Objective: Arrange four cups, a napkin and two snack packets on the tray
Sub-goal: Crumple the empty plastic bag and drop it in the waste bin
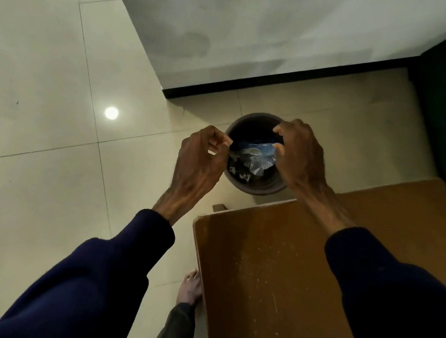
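Observation:
Both my hands are held over a round dark bin (253, 190) on the floor. A crinkled clear and blue plastic wrapper (255, 156) stretches between them above the bin's opening. My left hand (200, 159) has its fingers pinched together at the wrapper's left edge. My right hand (298, 157) grips the wrapper's upper right edge with curled fingers. Dark scraps lie inside the bin under the wrapper. No cups, napkin, snack packets or tray are in view.
A brown wooden table (272, 277) fills the lower right, its corner close to the bin. My bare foot (191, 285) stands beside the table's left edge. A white wall (251, 28) with a black skirting rises behind the bin. Pale floor tiles (36, 112) spread left.

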